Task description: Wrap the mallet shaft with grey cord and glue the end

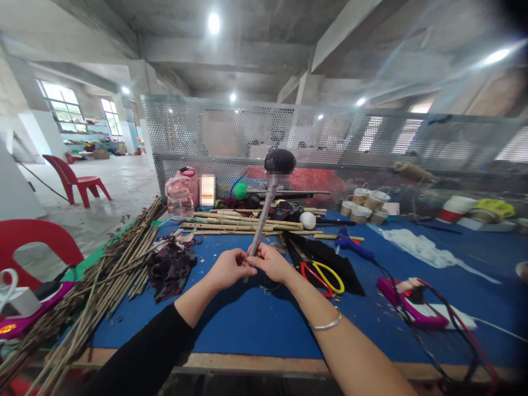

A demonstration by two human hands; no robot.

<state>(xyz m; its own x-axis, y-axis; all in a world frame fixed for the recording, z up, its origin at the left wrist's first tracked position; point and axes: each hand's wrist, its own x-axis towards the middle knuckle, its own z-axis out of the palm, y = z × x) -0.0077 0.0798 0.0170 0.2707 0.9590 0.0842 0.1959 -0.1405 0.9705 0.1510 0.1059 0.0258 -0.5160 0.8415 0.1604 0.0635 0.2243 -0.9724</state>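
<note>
Concrete-beamed hall, ceiling lamps lit; perforated metal screen [235,126] along the far side of a flat blue-topped bench [247,335] with a wooden front edge.

Principal item: wrapped stick [263,220], one, slender, bound in a grey-brown strip whose turns show as slanting ridges; topped by a dark, smooth, rounded cap [280,161], broader than tall, mushroom-like. Position: above the middle of the bench, lower end between the two hands. Orientation: cap end uppermost; long axis steep, leaning to the right as it rises; cap set crosswise on the stick.

Left hand [228,269]: black sleeve; thumb and fingers pinched together at the stick's lower end. Right hand [270,263]: bare forearm, silvery bangle [328,323]; fingers closed round the stick just above.

Surrounding stock: pale, straight canes [223,224], lying crosswise behind the hands; thin dry stalks [132,269], heaped at left; crumpled, dark patterned cloth [171,270]; scissors [315,265], red and yellow looped handles, against flat black fabric [348,272]; blue glue gun [355,246]; round white ball [307,220]; filmy white material [416,247], rumpled; magenta-and-white power strip [433,316], plastic.
</note>
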